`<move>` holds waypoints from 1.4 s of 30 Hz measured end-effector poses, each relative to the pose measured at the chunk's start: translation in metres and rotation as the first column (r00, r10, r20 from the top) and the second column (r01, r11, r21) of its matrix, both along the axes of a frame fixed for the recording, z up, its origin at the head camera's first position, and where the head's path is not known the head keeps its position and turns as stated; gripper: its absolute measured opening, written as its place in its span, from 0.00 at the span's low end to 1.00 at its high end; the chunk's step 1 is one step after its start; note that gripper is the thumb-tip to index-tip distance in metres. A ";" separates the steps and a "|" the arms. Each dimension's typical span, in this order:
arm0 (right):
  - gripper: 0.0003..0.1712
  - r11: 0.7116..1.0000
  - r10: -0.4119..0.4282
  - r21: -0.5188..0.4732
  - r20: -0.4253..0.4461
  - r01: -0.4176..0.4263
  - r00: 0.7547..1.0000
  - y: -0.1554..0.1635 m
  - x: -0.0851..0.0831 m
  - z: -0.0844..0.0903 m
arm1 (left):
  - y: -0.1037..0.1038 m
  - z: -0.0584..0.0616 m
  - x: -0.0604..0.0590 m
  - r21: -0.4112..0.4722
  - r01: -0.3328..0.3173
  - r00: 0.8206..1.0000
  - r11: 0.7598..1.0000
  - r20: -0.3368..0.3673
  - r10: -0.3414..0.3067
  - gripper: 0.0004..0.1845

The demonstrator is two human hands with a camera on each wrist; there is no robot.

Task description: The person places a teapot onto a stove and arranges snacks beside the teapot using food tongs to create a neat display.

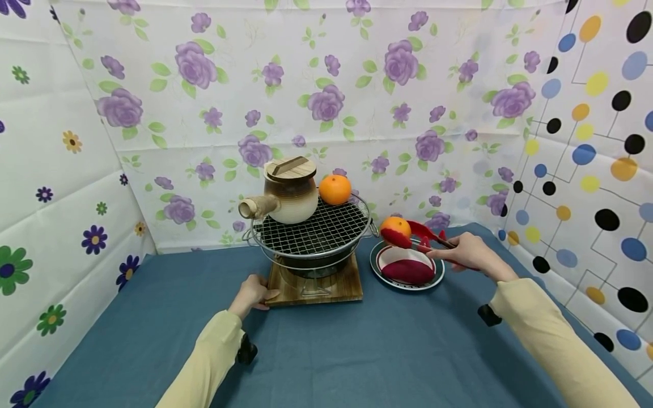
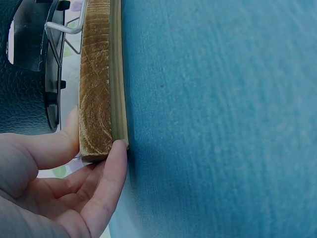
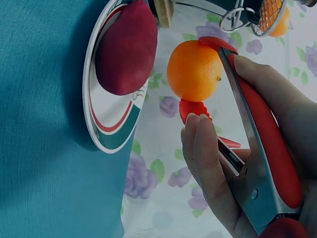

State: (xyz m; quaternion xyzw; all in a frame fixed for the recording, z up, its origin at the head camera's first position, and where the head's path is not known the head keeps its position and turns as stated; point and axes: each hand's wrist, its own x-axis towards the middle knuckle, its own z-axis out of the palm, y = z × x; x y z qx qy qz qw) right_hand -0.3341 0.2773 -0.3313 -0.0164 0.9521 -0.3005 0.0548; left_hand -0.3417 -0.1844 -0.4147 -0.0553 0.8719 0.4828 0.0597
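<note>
Our right hand (image 1: 471, 253) squeezes red tongs (image 1: 425, 238) that clamp an orange (image 1: 395, 228) above the far left rim of the plate (image 1: 380, 266). Our left hand (image 1: 252, 294) pinches the near left corner of the wooden board (image 1: 336, 289) under the grill (image 1: 313, 229).

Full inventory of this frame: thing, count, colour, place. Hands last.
orange in tongs: 1, orange, held above the plate's far rim
orange on grill: 1, orange, back right of the mesh
tongs: 1, red with metal arms, clamped on the orange
plate: 1, white with green and red rim, right of the stove
purple lump: 1, dark magenta, on the plate
clay pot: 1, brown and cream, wooden lid, on the grill
grill stove: 1, wire mesh over black bowl
wooden board: 1, brown, under the stove
tablecloth: 1, blue
left hand: grips the board's near left corner
right hand: grips the tongs
</note>
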 end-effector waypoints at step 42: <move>0.52 0.998 0.001 -0.065 -0.047 -0.004 0.999 0.016 0.017 0.022 | -0.001 -0.001 -0.001 0.002 0.006 1.000 1.000 0.007 -0.006 0.17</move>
